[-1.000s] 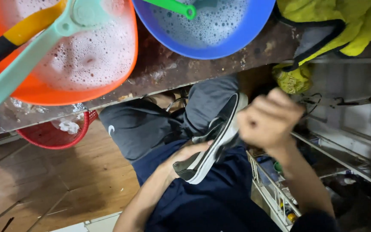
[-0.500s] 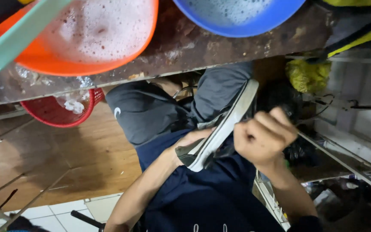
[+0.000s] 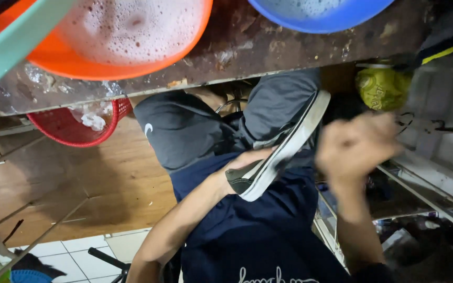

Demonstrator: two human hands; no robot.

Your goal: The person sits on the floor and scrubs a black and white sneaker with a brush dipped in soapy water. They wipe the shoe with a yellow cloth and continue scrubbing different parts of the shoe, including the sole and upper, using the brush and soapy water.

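Left hand (image 3: 242,163): wrapped round the toe end of the shoe, fingers tucked under it, thumb side up; it grips the shoe firmly.
Right hand (image 3: 355,149): curled into a loose fist just right of the shoe, blurred; whether it holds anything inside the fist cannot be told, and whether it touches the shoe cannot be told.
Shoe (image 3: 284,147): dark canvas with a white sole edge, held slantwise over the lap, toe low and left, heel high and right, sole edge turned to the right.
Lap: the person sits, grey shorts (image 3: 190,131) over the knees, dark blue shirt (image 3: 258,236) near the camera.
Bench (image 3: 268,52): rusty brown, running across the far side, its edge just beyond the knees.
Orange basin (image 3: 121,36): on the bench, far left, full of white suds.
Blue basin (image 3: 321,10): on the bench, far middle, sudsy, only its near rim in view.
Teal handle (image 3: 17,42): slants across the orange basin's left rim.
Red basket (image 3: 79,123): under the bench at left, white scraps inside.
Yellow bag (image 3: 384,86): crumpled, below the bench at right, beyond the right hand.
Floor (image 3: 74,199): wood boards at left, white tiles nearer.
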